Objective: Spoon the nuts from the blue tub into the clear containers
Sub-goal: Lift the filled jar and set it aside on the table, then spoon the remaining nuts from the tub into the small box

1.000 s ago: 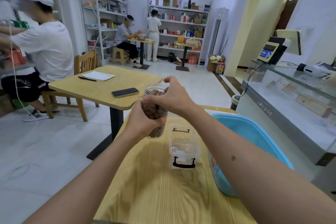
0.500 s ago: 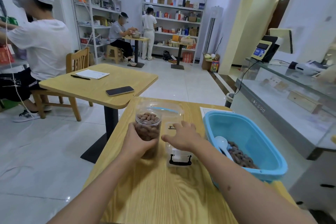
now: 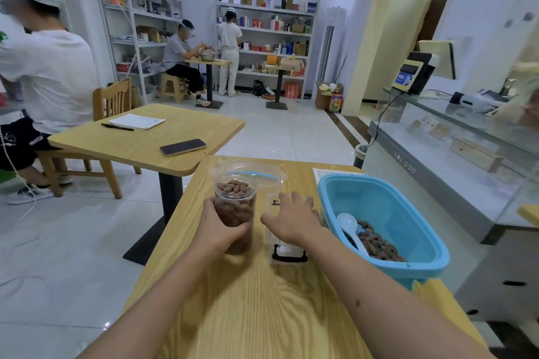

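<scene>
The only lettering that comes near to being legible is a row of pale raised characters on the grey front panel of the glass counter [image 3: 405, 161] at the right, and they are too distorted to read with any certainty. The boxes on the far shelves [image 3: 267, 35], the blue screen of the payment terminal [image 3: 404, 78] and the paper [image 3: 137, 121] on the neighbouring table carry print too small or blurred to make out.

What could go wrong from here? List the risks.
1. The jar is filled to its rim with nuts and has no lid; the left hand gripping it could tip it and spill some.
2. The blue tub overhangs the table's right edge, so reaching for the spoon might knock it off.
</scene>
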